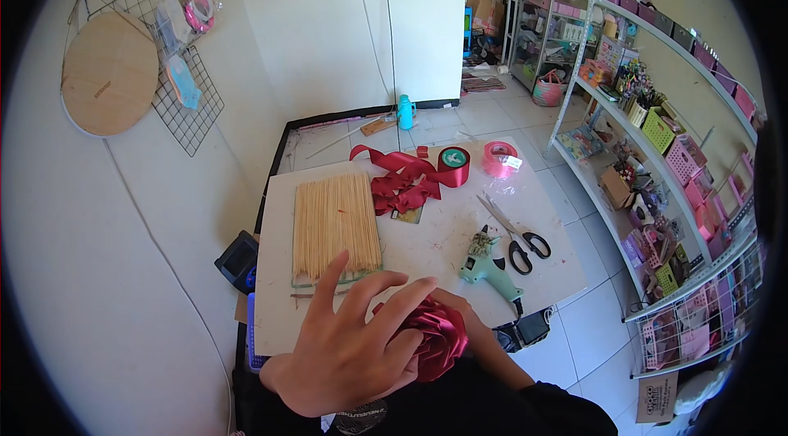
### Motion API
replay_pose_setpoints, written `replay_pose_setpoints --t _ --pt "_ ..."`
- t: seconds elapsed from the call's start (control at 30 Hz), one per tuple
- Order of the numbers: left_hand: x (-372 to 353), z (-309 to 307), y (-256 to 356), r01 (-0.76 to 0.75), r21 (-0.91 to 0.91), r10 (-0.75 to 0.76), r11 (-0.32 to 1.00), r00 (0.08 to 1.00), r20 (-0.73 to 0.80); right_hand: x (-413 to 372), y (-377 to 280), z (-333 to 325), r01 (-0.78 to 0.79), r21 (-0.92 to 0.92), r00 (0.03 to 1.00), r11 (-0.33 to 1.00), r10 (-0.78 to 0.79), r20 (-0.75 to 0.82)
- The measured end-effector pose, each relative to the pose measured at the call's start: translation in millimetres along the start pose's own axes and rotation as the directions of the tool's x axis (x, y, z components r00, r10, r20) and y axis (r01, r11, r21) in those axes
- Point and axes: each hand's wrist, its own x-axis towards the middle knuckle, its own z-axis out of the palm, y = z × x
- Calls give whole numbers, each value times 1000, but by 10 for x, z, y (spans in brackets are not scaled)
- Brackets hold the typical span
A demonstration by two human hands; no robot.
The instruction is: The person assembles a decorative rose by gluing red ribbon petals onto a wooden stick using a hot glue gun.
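Note:
My left hand [353,346] lies near the table's front edge with fingers spread, pressing on a dark red ribbon flower [439,337]. My right hand [469,323] is mostly hidden under and behind the flower and seems to cup it from the right. Just beyond my left fingers lies a flat bundle of thin wooden sticks [335,224]. Loose dark red ribbon [398,181] trails from a dark red ribbon roll [454,165] at the far side of the white table [435,239].
A green glue gun [490,266] and black-handled scissors [517,237] lie right of centre. A pink ribbon roll [498,158] sits at the far right. White shelves with baskets [657,157] line the right wall; a wire grid [176,66] hangs on the left wall.

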Motion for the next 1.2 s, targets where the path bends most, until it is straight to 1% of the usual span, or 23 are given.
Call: replay_pose_setpoints --t 0.2,0.3,0.37,0.6,0.67,0.8,1.0,1.1,1.17,1.2 --pt "15 25 -10 -26 -28 26 999 1000 15 13 -43 -29 -24 21 1000 999 24 13" --pt "26 33 -15 -44 -34 44 998 999 14 4 -9 -23 -8 7 1000 1000 8 15" --pt "30 33 -11 -48 -27 48 999 999 9 8 -11 -18 42 2 999 999 -42 -17" --pt "40 48 -13 -64 -17 63 998 998 -19 -2 -26 -32 -1 23 1000 1000 0 17" --pt "38 45 -19 -73 -29 73 997 997 -28 0 -16 -26 62 -46 998 997 -62 1" --pt "31 49 -32 -89 -36 88 995 996 -28 0 -13 -12 74 -52 997 996 -75 -17" --pt "71 32 -25 -67 -82 67 994 998 -5 -36 16 -13 -10 -40 1000 999 11 16" --pt "74 82 -36 -100 -73 99 992 995 -19 -45 15 -28 9 -28 1000 1000 -9 4" --pt "77 111 -42 -130 -124 126 984 991 -40 -38 2 -38 92 57 993 994 -87 -81" --pt "76 110 -44 -131 -124 127 984 991 -39 -40 4 -36 93 57 993 994 -88 -83"
